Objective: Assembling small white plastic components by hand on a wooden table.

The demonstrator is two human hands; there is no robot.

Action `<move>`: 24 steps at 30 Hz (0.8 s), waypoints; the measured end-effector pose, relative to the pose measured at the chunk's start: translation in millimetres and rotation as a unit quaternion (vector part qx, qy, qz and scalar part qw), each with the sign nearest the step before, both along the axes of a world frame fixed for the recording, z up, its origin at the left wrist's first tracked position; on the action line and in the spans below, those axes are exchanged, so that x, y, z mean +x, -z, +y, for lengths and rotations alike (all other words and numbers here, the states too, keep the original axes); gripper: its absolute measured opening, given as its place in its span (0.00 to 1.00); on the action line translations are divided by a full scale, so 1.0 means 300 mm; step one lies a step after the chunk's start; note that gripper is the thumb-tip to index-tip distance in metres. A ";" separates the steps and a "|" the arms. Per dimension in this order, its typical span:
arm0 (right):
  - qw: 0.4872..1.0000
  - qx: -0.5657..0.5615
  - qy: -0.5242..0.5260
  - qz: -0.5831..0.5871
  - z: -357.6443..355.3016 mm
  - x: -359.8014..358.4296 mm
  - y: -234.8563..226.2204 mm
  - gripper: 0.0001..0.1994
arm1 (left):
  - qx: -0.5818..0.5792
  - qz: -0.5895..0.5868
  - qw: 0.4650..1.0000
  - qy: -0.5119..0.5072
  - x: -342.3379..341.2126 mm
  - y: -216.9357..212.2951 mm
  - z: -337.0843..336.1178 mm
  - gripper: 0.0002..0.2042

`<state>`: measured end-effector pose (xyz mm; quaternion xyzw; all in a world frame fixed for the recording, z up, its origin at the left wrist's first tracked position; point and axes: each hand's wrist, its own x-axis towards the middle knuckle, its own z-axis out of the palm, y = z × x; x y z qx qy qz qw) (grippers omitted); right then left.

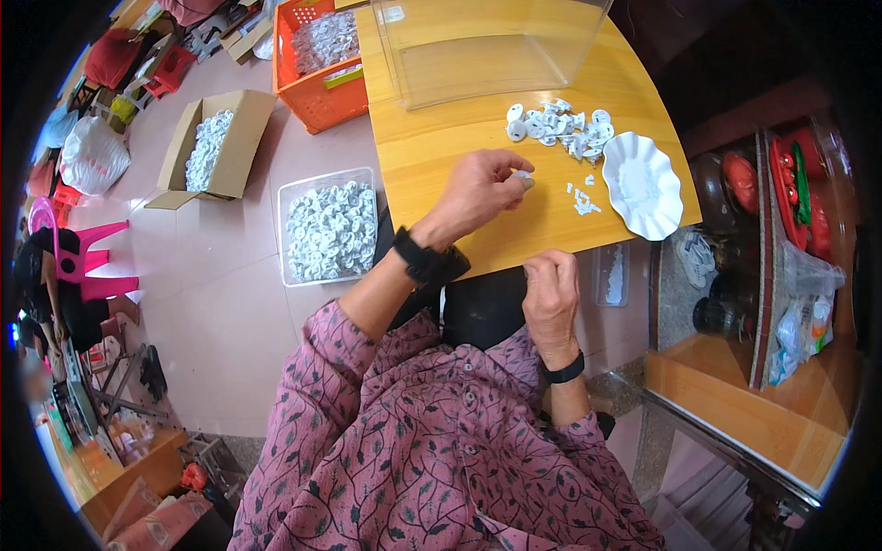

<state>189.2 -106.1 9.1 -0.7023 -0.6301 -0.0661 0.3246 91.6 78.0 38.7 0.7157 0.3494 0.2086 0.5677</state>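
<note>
My left hand (478, 190) is over the wooden table (413, 151), thumb and fingers closed on a small whitish plastic part (525, 179). At the table's near edge is my right hand (551, 298), its fingertips pinched together; whatever may be between them is hidden. Beyond my left hand lies a loose heap of round white plastic parts (560, 130). Several tiny white pieces (583, 203) are scattered on the wood to its right. Beside them sits a white dish with a wavy rim (668, 188), with small white bits inside.
A large clear plastic bin (478, 87) stands at the table's far side. Left of the table, on the floor, are a clear tub (283, 241) and a cardboard box (248, 142), both holding white parts, and an orange crate (323, 108). Shelves (761, 266) stand at right.
</note>
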 end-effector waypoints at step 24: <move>0.813 -0.027 0.000 0.582 0.057 -0.113 -0.103 0.09 | -0.394 -0.307 0.865 -0.050 -0.291 0.093 -0.254 0.17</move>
